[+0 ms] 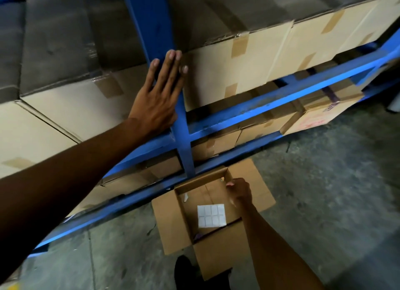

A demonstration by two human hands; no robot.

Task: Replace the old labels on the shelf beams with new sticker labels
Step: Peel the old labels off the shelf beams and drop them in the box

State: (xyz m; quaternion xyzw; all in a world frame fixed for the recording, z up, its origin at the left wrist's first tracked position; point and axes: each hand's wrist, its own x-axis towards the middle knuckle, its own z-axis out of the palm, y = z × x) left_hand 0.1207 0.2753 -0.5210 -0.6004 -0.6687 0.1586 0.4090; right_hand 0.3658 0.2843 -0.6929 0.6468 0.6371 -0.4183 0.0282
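Note:
My left hand (161, 90) lies flat, fingers together, against the blue upright post (184, 125) of the shelf rack and the box beside it. My right hand (239, 190) reaches down into an open cardboard box (171, 220) on the floor, fingers pinched near the box's far inner wall; what they hold is too small to tell. A white sheet of sticker labels (211, 215) lies on the box's bottom. A small white scrap (185, 197) sits near the box's left inner wall. Blue shelf beams (270, 103) run diagonally to the right.
Taped cardboard cartons (249, 64) fill the upper shelf level and smaller cartons (313, 116) the lower one. The grey concrete floor (324, 192) spreads to the right. My dark shoe (184, 268) stands just behind the open box.

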